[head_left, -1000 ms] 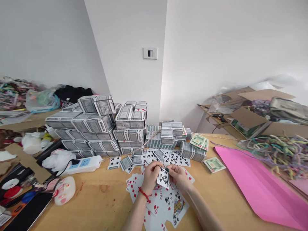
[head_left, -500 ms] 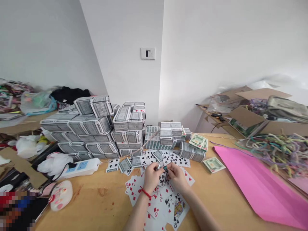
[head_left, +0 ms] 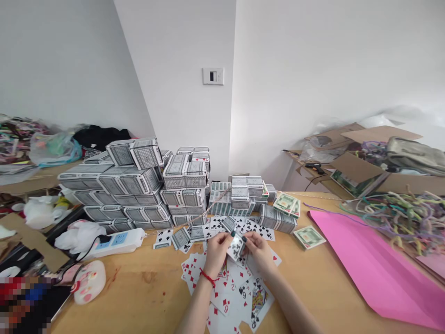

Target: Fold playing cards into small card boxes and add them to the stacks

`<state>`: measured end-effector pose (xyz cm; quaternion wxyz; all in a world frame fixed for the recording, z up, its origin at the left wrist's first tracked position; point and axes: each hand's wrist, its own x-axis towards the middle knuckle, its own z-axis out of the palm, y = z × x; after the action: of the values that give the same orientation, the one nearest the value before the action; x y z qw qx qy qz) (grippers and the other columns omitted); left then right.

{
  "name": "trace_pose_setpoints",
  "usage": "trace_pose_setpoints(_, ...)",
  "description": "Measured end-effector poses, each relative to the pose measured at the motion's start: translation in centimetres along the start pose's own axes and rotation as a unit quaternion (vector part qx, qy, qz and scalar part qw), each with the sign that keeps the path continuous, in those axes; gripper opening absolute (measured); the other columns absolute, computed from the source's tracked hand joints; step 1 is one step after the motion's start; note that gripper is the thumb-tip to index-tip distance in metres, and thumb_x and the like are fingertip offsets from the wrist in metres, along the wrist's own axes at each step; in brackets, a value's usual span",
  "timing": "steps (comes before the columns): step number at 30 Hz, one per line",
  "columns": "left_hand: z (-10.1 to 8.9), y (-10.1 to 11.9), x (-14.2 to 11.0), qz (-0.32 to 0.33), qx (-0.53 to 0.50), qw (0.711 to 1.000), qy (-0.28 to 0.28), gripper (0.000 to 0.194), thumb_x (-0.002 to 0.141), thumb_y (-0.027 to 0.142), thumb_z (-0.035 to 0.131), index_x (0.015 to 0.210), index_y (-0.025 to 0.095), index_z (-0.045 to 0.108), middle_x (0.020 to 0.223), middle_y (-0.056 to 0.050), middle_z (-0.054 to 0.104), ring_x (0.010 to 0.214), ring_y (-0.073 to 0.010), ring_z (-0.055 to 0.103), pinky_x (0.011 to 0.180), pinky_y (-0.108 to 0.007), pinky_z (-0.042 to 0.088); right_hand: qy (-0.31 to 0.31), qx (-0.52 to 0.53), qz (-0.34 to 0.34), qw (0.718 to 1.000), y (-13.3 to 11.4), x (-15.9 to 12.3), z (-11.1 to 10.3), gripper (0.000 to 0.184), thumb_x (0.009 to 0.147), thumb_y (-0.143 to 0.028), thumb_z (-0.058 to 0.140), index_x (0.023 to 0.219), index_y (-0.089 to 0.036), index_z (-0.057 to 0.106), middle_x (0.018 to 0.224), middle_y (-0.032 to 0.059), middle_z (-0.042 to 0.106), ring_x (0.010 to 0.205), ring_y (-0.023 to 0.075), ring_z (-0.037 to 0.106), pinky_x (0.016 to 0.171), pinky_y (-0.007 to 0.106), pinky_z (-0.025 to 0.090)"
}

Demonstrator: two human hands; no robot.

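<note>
A playing card (head_left: 235, 247) with black club pips is held between my two hands, its face turned up toward me. My left hand (head_left: 218, 254), with a red string bracelet on the wrist, pinches its left side. At its upper right, the closed fingers of my right hand (head_left: 257, 253) grip it. Whether more than one card is in my fingers I cannot make out. Loose face-up cards (head_left: 227, 297) lie spread on the table under my hands. Just beyond are more loose cards, some face down, such as a grey-backed card (head_left: 180, 238).
Blocks built of grey-backed cards (head_left: 130, 185) are stacked at the back left, with smaller blocks (head_left: 243, 191) at centre. Green card packs (head_left: 309, 237) and pink paper (head_left: 368, 273) lie right. A white power strip (head_left: 118, 241) lies left. Tangled yarn (head_left: 403, 222) lies far right.
My hands have drawn slightly apart, and the card between them now shows more of its face. The stacks and loose cards have stayed in place.
</note>
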<state>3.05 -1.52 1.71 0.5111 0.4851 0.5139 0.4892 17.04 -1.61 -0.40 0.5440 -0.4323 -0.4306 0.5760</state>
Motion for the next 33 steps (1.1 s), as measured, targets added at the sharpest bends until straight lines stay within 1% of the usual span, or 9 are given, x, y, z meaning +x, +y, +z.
trace_pose_setpoints(3, 0.1, -0.2, -0.1, -0.012, -0.013, 1.0, -0.011, 0.027, 0.064, 0.036, 0.061, 0.082, 0.016, 0.059, 0.066, 0.0, 0.057, 0.057, -0.0136, 0.053, 0.048, -0.021, 0.039, 0.04, 0.059, -0.001, 0.997, 0.2, 0.2, -0.2, 0.033, 0.066, -0.044, 0.066, 0.087, -0.02, 0.06, 0.065, -0.0001, 0.062, 0.052, 0.0135, 0.055, 0.055, 0.029, 0.047)
trace_pose_setpoints(5, 0.2, -0.5, 0.0, -0.004, 0.002, 1.0, 0.009, 0.019, 0.064, 0.03, 0.06, 0.075, 0.016, 0.058, 0.06, 0.002, 0.054, 0.055, -0.0125, 0.052, 0.048, -0.02, 0.038, 0.04, 0.067, 0.004, 0.997, 0.2, 0.3, -0.3, 0.038, 0.065, -0.043, 0.067, 0.093, -0.02, 0.06, 0.07, 0.0012, 0.064, 0.057, 0.0151, 0.057, 0.06, 0.031, 0.048)
trace_pose_setpoints(7, 0.2, -0.8, 0.1, 0.01, 0.023, 0.999, 0.026, 0.012, 0.064, 0.026, 0.059, 0.063, 0.015, 0.054, 0.052, 0.004, 0.048, 0.049, -0.0102, 0.046, 0.046, -0.019, 0.034, 0.028, 0.051, 0.013, 0.998, 0.3, 0.3, -0.3, 0.035, 0.064, -0.043, 0.068, 0.089, -0.019, 0.061, 0.073, 0.0025, 0.064, 0.061, 0.0162, 0.059, 0.063, 0.032, 0.049)
trace_pose_setpoints(12, -0.1, -1.1, 0.2, 0.021, 0.048, 0.999, -0.009, 0.009, 0.063, 0.02, 0.058, 0.057, 0.015, 0.053, 0.048, 0.006, 0.044, 0.046, -0.0088, 0.041, 0.045, -0.019, 0.03, 0.014, 0.018, 0.032, 0.999, 0.1, 0.3, -0.5, 0.031, 0.062, -0.044, 0.069, 0.059, -0.018, 0.052, 0.054, -0.0033, 0.053, 0.047, 0.012, 0.052, 0.049, 0.027, 0.046)
trace_pose_setpoints(18, -0.3, -1.2, -0.1, 0.042, 0.051, 0.996, -0.068, 0.009, 0.066, 0.02, 0.057, 0.059, 0.016, 0.056, 0.05, 0.005, 0.045, 0.049, -0.0092, 0.043, 0.048, -0.02, 0.032, 0.02, -0.071, 0.004, 0.997, -0.8, -0.4, -0.1, 0.022, 0.073, -0.042, 0.057, 0.076, -0.02, 0.056, 0.063, -0.0037, 0.054, 0.051, 0.0107, 0.05, 0.044, 0.02, 0.039)
trace_pose_setpoints(19, -0.4, -1.2, 0.0, 0.046, 0.041, 0.996, -0.067, 0.006, 0.067, 0.021, 0.056, 0.066, 0.016, 0.059, 0.054, 0.004, 0.048, 0.051, -0.0098, 0.044, 0.05, -0.02, 0.034, 0.019, -0.082, 0.009, 0.996, -0.8, -0.4, -0.1, 0.023, 0.074, -0.043, 0.055, 0.075, -0.02, 0.054, 0.059, -0.0046, 0.053, 0.048, 0.0103, 0.048, 0.041, 0.02, 0.037)
trace_pose_setpoints(23, -0.6, -1.4, 0.4, 0.049, 0.004, 0.999, -0.003, 0.026, 0.07, 0.021, 0.054, 0.094, 0.015, 0.061, 0.067, 0.0, 0.057, 0.061, -0.0128, 0.052, 0.057, -0.023, 0.04, -0.021, -0.087, 0.045, 0.995, -0.2, -0.2, -0.3, 0.025, 0.073, -0.044, 0.053, 0.067, -0.021, 0.045, 0.039, -0.0084, 0.044, 0.031, 0.0093, 0.042, 0.033, 0.019, 0.03)
trace_pose_setpoints(27, -0.9, -1.1, 0.4, 0.044, -0.006, 0.999, -0.003, 0.019, 0.069, 0.023, 0.056, 0.083, 0.015, 0.064, 0.073, -0.004, 0.064, 0.069, -0.0162, 0.058, 0.064, -0.026, 0.044, -0.073, -0.087, 0.053, 0.992, -0.3, -0.3, -0.4, 0.025, 0.072, -0.04, 0.055, 0.064, -0.02, 0.044, 0.04, -0.0071, 0.048, 0.032, 0.0091, 0.046, 0.034, 0.019, 0.032)
trace_pose_setpoints(33, -0.8, -0.3, -0.1, 0.033, 0.008, 0.998, -0.049, 0.017, 0.07, 0.022, 0.055, 0.081, 0.015, 0.067, 0.072, -0.005, 0.067, 0.069, -0.0179, 0.06, 0.064, -0.028, 0.045, -0.091, -0.076, 0.052, 0.992, -1.3, -0.9, -0.2, 0.024, 0.072, -0.044, 0.056, 0.077, -0.02, 0.051, 0.047, -0.0088, 0.043, 0.031, 0.0047, 0.033, 0.031, 0.017, 0.027)
